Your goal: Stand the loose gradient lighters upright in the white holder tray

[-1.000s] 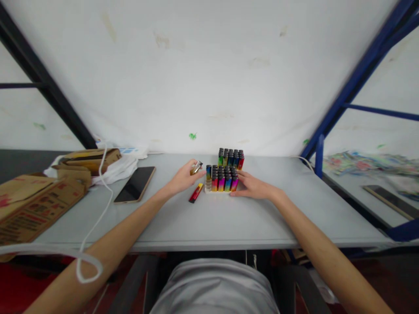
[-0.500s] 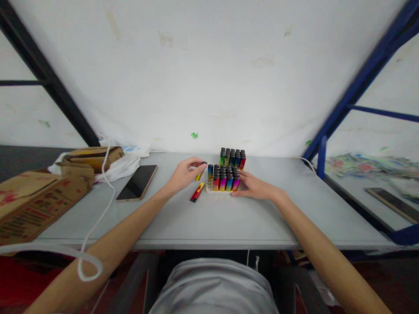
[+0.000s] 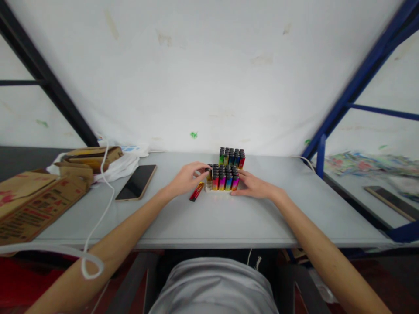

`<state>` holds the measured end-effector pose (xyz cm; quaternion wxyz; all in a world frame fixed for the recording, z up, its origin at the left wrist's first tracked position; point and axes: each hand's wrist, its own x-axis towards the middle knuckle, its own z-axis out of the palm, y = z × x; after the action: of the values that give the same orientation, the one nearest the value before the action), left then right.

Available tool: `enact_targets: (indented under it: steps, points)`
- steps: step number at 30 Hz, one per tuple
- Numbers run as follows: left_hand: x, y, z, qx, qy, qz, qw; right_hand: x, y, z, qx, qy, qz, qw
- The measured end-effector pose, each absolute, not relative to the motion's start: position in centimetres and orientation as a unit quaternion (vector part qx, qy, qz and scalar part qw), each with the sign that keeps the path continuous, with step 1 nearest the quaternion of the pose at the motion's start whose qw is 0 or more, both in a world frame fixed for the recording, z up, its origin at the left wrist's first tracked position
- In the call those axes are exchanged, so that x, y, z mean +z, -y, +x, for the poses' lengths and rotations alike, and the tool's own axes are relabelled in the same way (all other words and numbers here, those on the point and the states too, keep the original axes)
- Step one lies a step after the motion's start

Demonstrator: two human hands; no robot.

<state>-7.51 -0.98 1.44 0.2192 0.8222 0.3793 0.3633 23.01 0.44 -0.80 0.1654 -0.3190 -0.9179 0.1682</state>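
Upright lighters with black tops and rainbow-coloured bodies stand in rows in a clear tray on the table. My left hand pinches a yellow lighter by its black top, at the tray's left column. Part of this lighter is hard to make out against the clear slots. My right hand grips the tray's right side, thumb at the front corner and fingers farther back. A red lighter lies on the table just left of the tray.
Behind the tray stands a second block of lighters, near the white wall. Left of my hands lie a phone, a white cable and an open cardboard box. A blue metal frame rises on the right.
My left hand has moved right with the yellow lighter, from beside the tray to its left column. My right hand stays at the tray's right side.
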Motion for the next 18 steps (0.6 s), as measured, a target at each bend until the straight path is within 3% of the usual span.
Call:
enact_targets:
  steps: [18]
  points:
    - [2.5,1.1,-8.9,0.339,-0.452,0.818,0.113,-0.9,-0.4,23.1,0.169,0.917,-0.319,0.172]
